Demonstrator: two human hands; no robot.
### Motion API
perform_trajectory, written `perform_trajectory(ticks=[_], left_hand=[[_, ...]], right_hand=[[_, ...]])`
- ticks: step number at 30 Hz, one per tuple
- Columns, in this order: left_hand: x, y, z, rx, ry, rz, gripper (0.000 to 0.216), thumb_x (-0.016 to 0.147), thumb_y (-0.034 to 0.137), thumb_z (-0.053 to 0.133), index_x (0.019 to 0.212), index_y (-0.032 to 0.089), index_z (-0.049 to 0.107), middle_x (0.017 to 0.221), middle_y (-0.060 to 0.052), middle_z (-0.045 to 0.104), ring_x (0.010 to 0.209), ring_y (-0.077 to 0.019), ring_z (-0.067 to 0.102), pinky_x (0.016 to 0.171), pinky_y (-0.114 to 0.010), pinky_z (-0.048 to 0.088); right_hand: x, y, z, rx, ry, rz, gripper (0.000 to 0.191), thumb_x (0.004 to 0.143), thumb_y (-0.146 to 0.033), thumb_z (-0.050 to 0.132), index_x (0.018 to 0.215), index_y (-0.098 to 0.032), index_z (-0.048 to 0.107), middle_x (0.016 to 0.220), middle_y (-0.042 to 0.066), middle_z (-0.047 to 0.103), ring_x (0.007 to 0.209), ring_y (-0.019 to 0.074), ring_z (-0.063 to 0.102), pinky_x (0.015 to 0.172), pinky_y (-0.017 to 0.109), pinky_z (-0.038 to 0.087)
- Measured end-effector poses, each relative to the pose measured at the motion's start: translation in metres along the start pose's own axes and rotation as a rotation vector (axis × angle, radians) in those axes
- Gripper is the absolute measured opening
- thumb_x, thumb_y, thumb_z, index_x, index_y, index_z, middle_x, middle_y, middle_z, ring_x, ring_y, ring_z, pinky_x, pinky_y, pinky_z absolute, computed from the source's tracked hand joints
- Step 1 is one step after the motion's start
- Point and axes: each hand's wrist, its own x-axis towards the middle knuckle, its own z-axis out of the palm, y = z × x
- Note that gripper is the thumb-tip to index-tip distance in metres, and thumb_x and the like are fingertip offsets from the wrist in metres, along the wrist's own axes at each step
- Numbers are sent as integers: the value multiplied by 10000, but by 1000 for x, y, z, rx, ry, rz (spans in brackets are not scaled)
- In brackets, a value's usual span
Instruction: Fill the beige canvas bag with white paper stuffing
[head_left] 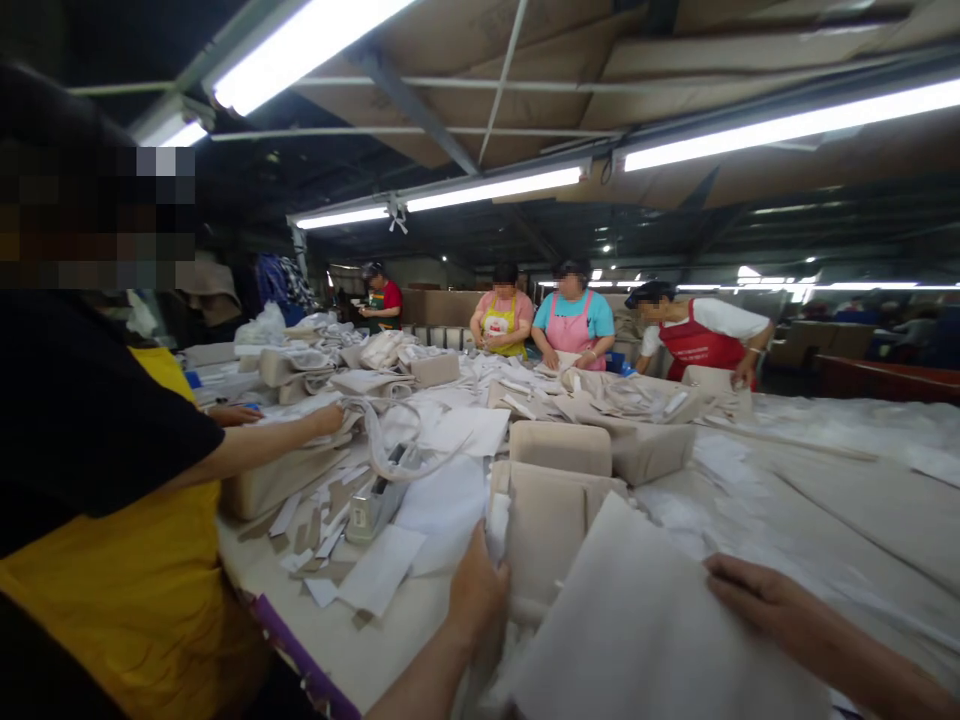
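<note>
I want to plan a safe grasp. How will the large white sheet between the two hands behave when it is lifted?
The white sheet probably flops: it is thin and wide, and the left hand and right hand both rest at its edges. It looks light for its size. Its matte surface seems not slippery, though that is hard to judge.

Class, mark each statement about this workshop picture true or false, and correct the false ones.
1. The left hand and the right hand both rest on a large white sheet. True.
2. The person close by on the left wears a green apron. False: the apron is yellow.
3. A beige padded cushion lies on the table beyond the sheet. True.
4. The ceiling lights are switched off. False: the tube lights are lit.
5. One worker across the table wears a red apron. True.
</note>
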Motion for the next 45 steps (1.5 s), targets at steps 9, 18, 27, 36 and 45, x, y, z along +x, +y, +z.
perform_trajectory(ticks=[9,18,27,36,45], left_hand=[[31,8,-69,12,-47,65,403,749,244,479,1149,196,493,1028,-55,641,930,-183,592,790,-236,417],[-9,17,-37,233,49,204,645,702,190,499,1334,156,369,1358,-110,406,1258,-255,335,1035,-370,247],[-7,37,39,174,-178,430,734,766,494,480,1399,197,258,1481,-42,192,1369,-256,92,1109,-421,102],[2,22,53,234,-112,470,692,792,463,470,1399,211,255,1489,-28,145,1368,-246,106,1109,-409,130],[2,34,48,266,-192,403,851,674,482,599,1403,248,228,1488,-56,145,1367,-281,90,1091,-468,136]], right_hand=[[87,-93,81,-472,-340,-294,222,830,-245,446,807,-191,660,897,47,678,864,173,598,743,257,418],[149,-95,120,-623,-61,-85,258,870,-364,491,955,-143,593,965,47,622,896,167,585,831,402,455],[126,-74,89,-422,257,-33,346,922,-291,286,1144,-174,522,1193,127,551,1157,238,444,972,373,272],[70,-3,105,-40,99,172,319,826,-295,355,872,-187,651,717,10,687,608,144,621,554,230,453],[80,-17,119,53,146,237,257,667,-337,522,837,-163,606,860,95,670,864,239,605,753,320,434]])
